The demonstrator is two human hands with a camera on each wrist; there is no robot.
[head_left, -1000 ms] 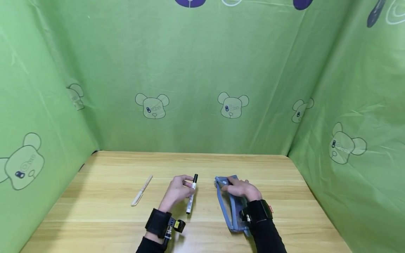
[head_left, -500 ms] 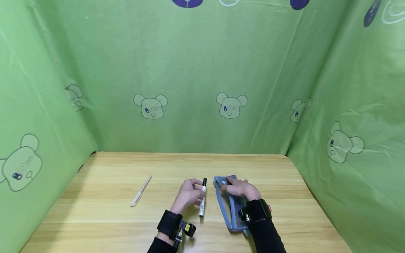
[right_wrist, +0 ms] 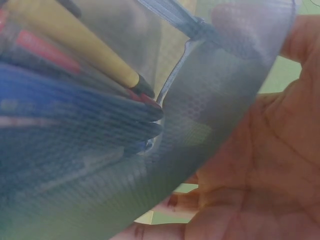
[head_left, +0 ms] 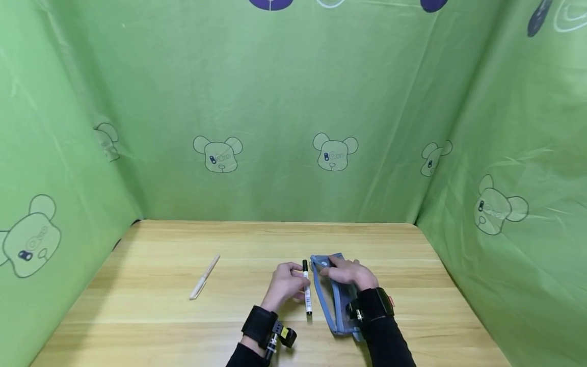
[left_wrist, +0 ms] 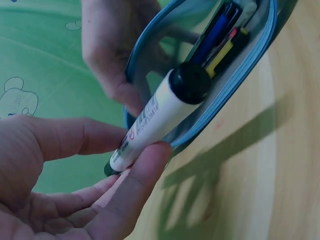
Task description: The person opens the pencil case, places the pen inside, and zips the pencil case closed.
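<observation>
My left hand pinches a white marker with black ends between thumb and fingers. In the left wrist view, one black end of the marker overlaps the mouth of a blue-edged, see-through mesh pencil case; whether they touch I cannot tell. My right hand grips the far part of the case, whose zipper side gapes. Inside it lie a blue pen, a yellow-and-black one and several others. Through the mesh in the right wrist view, a yellow barrel shows beside blue ones.
A slim white pen lies at the left on the wooden table. Green cloth with bear faces walls in the back and both sides.
My left hand has carried the marker rightward, up beside the pencil case. The right hand and the case have stayed put, as has the white pen.
</observation>
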